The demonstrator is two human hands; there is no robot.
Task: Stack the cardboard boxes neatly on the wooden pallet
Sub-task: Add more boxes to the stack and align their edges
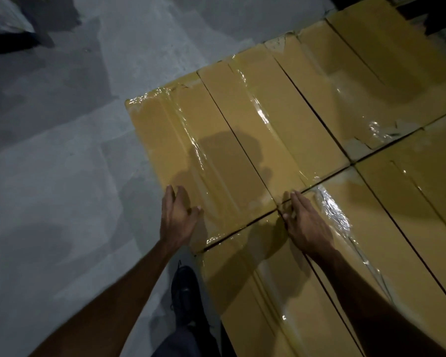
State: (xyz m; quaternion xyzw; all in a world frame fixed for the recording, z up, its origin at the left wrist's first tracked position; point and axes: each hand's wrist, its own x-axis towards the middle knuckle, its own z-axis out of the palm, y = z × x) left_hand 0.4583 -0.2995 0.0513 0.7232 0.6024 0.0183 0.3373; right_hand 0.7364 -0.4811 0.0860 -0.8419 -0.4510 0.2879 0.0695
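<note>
My shoe stands on the grey floor, right next to the stack. I cannot see the wooden pallet; the boxes hide it.

My left hand is at the outer side of the corner box. Its fingers are bent a little and spread, and the thumb rests on the top of the box. My right hand lies flat with straight fingers. It sits on the near box, and its fingertips reach the crack where four boxes meet. Neither hand is squeezing or lifting anything.

The corner box is straight ahead of me, between my two hands. It is long and thin. Its long way runs away from me and a bit to the left. Shiny tape runs along its top. My left hand is closer to its free side. My right hand is at its near right corner.

More boxes lie farther off to the right, side by side, all flat in one layer.

I think the next job is to push this box snug against the others, so the cracks close.
</note>
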